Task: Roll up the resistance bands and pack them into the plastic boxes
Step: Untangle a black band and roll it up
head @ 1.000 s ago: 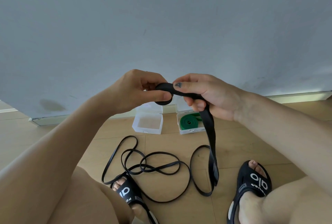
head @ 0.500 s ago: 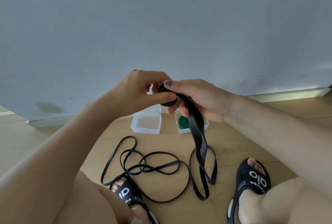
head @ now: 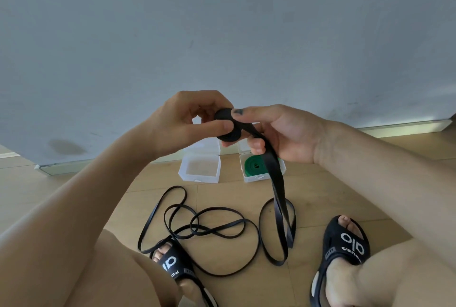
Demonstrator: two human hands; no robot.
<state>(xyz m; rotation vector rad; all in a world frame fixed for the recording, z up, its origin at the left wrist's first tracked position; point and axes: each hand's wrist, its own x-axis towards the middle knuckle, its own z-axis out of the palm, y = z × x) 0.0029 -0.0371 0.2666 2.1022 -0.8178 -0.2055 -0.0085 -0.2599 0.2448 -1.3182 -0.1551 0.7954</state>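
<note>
Two black slide sandals sit on the person's feet, the left sandal [head: 172, 263] overlapped by a thin black band [head: 197, 227] that lies in tangled loops on the wooden floor [head: 320, 198]. Beyond the loops stand two clear plastic boxes near the skirting: the left box [head: 201, 167] is open with nothing visible inside, the right box [head: 261, 168] holds a rolled green band [head: 254, 165] and is partly hidden by the hanging strap. A grey-blue wall [head: 222, 23] fills the upper view. The wide black band [head: 274, 166] is held up between both hands, its start wound into a tight roll. The left hand [head: 187, 119] pinches that roll between thumb and fingers; the right hand [head: 276, 131] curls around the strap, whose tail hangs to the floor beside the right sandal [head: 345, 245].
</note>
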